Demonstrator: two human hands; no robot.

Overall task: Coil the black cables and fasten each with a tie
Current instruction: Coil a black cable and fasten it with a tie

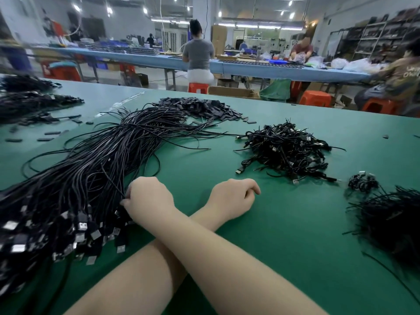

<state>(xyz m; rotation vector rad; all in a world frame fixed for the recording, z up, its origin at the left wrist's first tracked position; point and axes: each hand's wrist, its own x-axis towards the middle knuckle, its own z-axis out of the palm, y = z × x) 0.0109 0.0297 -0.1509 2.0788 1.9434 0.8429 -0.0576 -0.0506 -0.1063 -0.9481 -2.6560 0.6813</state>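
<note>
Fingers of my right hand (147, 198) curl in at the edge of the loose cables (91, 169), at nine o'clock from the middle of the head view. They look pinched on a single strand just above the plugs (79, 226), though the back of the hand hides most of the grip. This arm lies crossed over the other. My left hand (234, 198) rests on the table (227, 223) near the centre, fingers loosely curled and holding nothing.

The loose cables sweep from eight o'clock up toward twelve. Finished coils (284, 151) lie heaped at two o'clock, with one small coil (362, 181) apart at three. The heap of short black ties (200, 108) sits at twelve, well apart from both hands.

What worries me is the tangle. The strands lie packed and crossing, so pulling one out may drag its neighbours along or snag a plug. With my arms crossed, the left hand is badly placed to steady the bundle. The ties also call for a long reach.

The table is a flat green mat. Beyond it runs a long blue bench (250, 67) where a person in grey (198, 53) sits on an orange stool (197, 87). Shelving (375, 37) stands at one o'clock under ceiling lights.
</note>
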